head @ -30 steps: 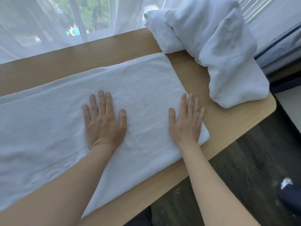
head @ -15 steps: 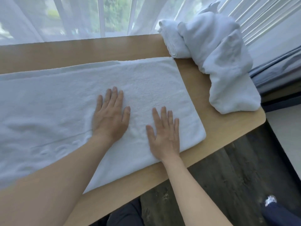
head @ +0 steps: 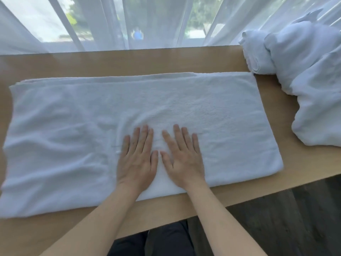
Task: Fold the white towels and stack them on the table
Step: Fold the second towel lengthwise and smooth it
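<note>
Worktop (head: pixel 129 63) of pale wood runs beneath sheer curtains (head: pixel 147 21) and a window. Folded towel (head: pixel 212 111) lies flat along it, left hand (head: pixel 136 161) and right hand (head: pixel 184 159) pressed on it, fingers straight. Crumpled towels (head: pixel 304 80) crowd the right end.

bare table (head: pixel 129 61) strip behind spread towel (head: pixel 73 126), towel heap (head: pixel 304 80) blocking right end

White towel (head: pixel 184 100), tan table (head: pixel 129 61)
</note>
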`<state>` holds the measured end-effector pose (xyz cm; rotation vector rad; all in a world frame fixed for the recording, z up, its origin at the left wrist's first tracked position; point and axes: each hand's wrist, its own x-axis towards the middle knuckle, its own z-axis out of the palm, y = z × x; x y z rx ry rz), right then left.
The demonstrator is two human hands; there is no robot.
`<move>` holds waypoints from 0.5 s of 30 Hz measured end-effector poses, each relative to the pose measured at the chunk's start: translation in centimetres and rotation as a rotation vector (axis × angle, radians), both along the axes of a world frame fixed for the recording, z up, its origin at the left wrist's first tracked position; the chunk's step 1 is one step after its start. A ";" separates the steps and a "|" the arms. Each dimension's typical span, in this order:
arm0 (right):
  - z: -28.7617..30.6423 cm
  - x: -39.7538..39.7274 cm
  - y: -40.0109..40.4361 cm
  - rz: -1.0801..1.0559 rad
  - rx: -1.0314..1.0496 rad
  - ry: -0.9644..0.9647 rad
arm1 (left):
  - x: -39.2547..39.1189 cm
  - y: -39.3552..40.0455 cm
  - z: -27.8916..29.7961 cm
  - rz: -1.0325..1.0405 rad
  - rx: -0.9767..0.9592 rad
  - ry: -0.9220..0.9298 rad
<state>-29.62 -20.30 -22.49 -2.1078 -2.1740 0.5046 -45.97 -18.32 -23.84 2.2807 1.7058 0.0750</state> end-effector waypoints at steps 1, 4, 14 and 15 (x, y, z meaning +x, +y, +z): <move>-0.3 0.4 0.0 -0.019 -0.013 -0.027 | -0.7 -0.1 0.0 -0.007 -0.002 0.005; -0.2 1.0 -0.1 -0.162 -0.074 -0.089 | -4.1 -0.4 0.2 0.053 -0.007 0.062; -0.1 -13.6 0.3 -0.004 -0.088 -0.046 | -13.7 0.0 0.8 0.170 -0.045 0.046; -0.2 -13.5 0.3 -0.006 -0.093 -0.062 | -15.0 0.5 0.8 0.182 -0.044 0.046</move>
